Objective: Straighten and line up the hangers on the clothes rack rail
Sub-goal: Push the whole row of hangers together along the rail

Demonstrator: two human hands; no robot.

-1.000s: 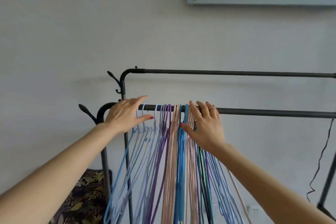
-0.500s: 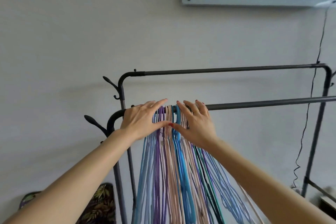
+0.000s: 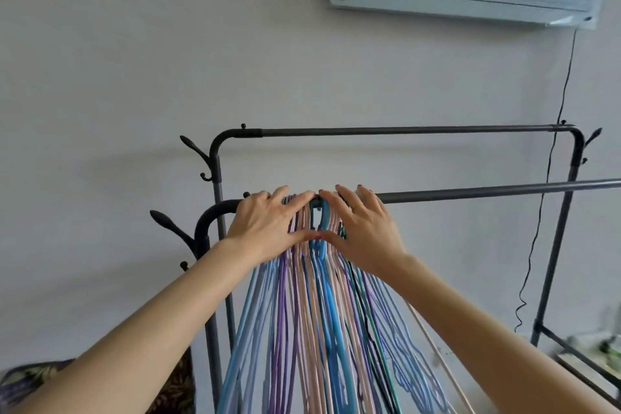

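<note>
Squeezing the bunch of thin pastel plastic hangers (image 3: pixel 319 296) together on the dark metal front rail (image 3: pixel 487 191), I had L hand (image 3: pixel 265 228) & R hand (image 3: pixel 364 228) flat, fingers straight, pressing inward. Bunching step; next prob. calls for evening the hooks w/o tangling.

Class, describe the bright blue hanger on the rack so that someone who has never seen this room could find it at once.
Find the dark clothes rack by the wall and take its nearer, lower rail. A tight bunch of hangers hangs there between the left hand and right hand. The bright blue hanger is mid-bunch: its neighbours are pink.
</note>
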